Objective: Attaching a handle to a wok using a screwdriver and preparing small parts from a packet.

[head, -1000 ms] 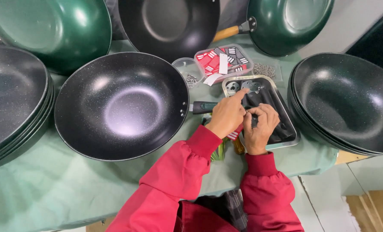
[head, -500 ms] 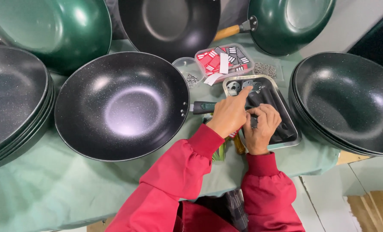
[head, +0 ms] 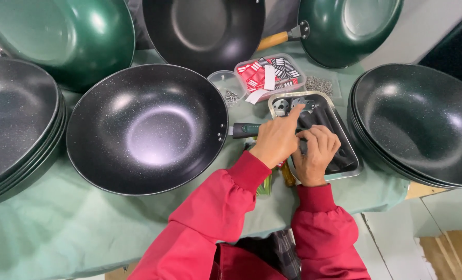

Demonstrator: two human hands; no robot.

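Both hands over metal tray [head: 347,167] near table's front edge, tray holds dark handles [head: 321,116] and metal brackets [head: 281,104]. Left hand [head: 277,139] fingers together, pointing into tray, resting on the wok handle [head: 245,129]. Right hand [head: 316,154] curled around a dark handle piece. Clear tub [head: 270,73] behind holds red-white packets; small round dish [head: 230,86] holds screws.

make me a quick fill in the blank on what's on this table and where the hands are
1. Both hands, left hand and right hand, are over the metal ____.
2. The person's sleeves are ____.
3. The wok nearest the hands is black inside and lies to the ____ of the metal tray.
4. The table cloth is pale ____.

Missing words: tray; red; left; green
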